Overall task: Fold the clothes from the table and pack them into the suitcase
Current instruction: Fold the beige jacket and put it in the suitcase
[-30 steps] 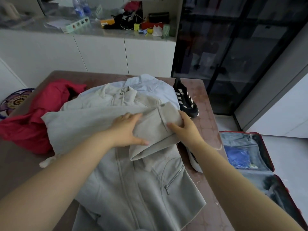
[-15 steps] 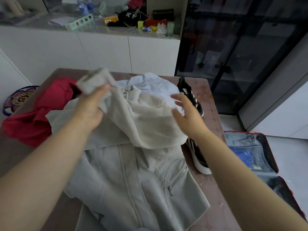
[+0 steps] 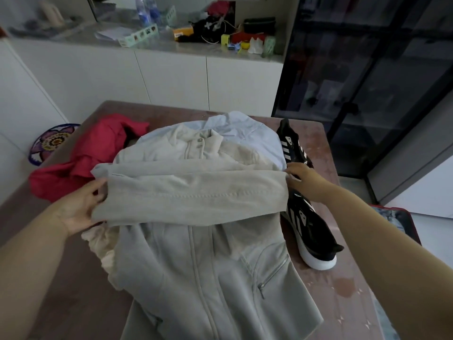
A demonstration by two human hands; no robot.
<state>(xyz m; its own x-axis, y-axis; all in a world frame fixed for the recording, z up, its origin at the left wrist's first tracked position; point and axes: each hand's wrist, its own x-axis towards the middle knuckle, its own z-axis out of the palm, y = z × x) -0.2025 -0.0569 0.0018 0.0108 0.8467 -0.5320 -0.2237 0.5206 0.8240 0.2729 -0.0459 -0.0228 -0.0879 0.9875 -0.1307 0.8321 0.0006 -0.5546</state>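
Brown tabletop (image 3: 81, 303) carries a grey jacket (image 3: 208, 278) lying front-up, its sleeve (image 3: 191, 192) folded across the chest. The left hand (image 3: 81, 209) has its grip clamped on the cuff end, and the right hand (image 3: 301, 177) pinches the fold at the jacket's right edge. White-striped black sneakers (image 3: 308, 229) lie just beside. The tabletop is bare at near left, and the suitcase (image 3: 414, 229) lies open past the right edge.
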